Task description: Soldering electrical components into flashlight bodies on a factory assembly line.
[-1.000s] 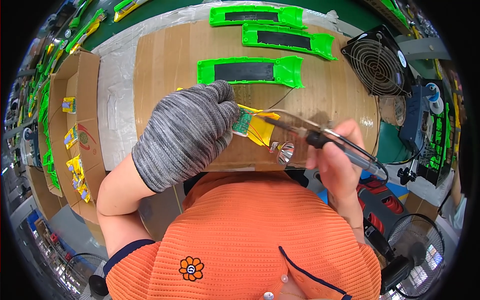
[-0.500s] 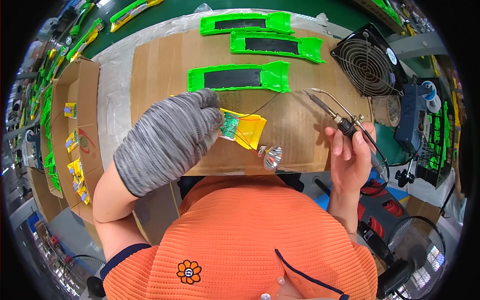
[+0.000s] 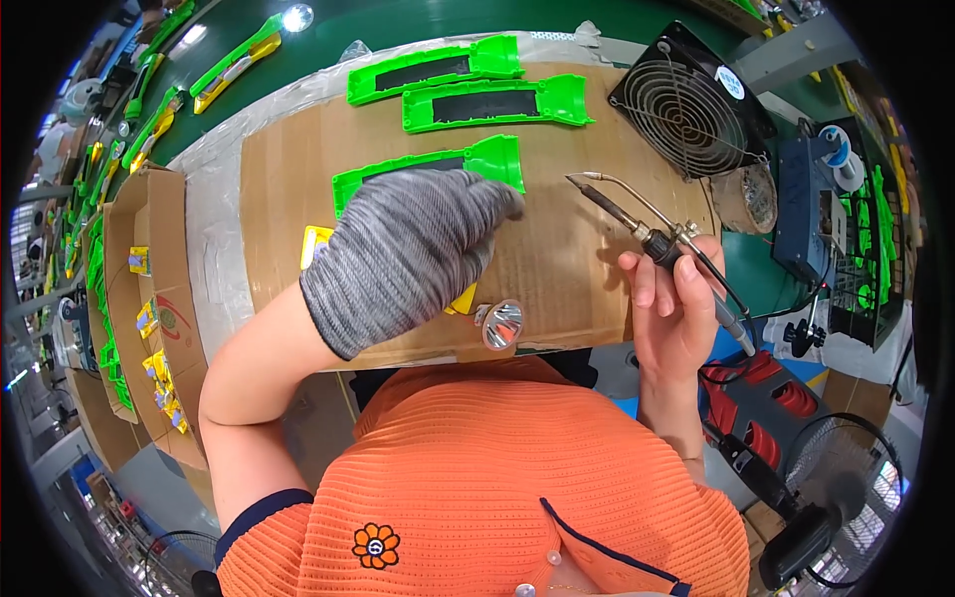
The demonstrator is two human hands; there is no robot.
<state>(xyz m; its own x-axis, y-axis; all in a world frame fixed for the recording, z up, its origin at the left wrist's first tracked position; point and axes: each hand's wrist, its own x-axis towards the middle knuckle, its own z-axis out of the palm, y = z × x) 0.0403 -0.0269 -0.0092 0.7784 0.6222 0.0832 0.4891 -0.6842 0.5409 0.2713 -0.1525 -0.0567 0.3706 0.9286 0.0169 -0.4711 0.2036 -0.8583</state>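
My left hand [image 3: 408, 259], in a grey knitted glove, reaches over a yellow flashlight housing [image 3: 315, 245] lying on cardboard. Its fingertips are pressed together near the wide end of a green plastic shell half [image 3: 505, 162]; whatever they pinch is hidden. Most of the yellow housing, with its circuit board, is covered by the glove. A round silver lamp reflector [image 3: 501, 325] sits at its near end. My right hand [image 3: 676, 313] is closed around a soldering iron [image 3: 619, 214] with a thin curved feed tube; the tip points up and left, just above the cardboard.
Two more green shell halves [image 3: 497, 103] with black strips lie at the back. A black fan [image 3: 686, 109] stands back right, beside a round pot [image 3: 746, 197] and a blue soldering unit [image 3: 804, 209]. On the left, an open carton [image 3: 164, 239] holds small yellow parts.
My left hand has moved right, from holding the yellow housing to beside the shell's wide end, now covering the circuit board. My right hand still holds the iron. The whole view has shifted slightly.
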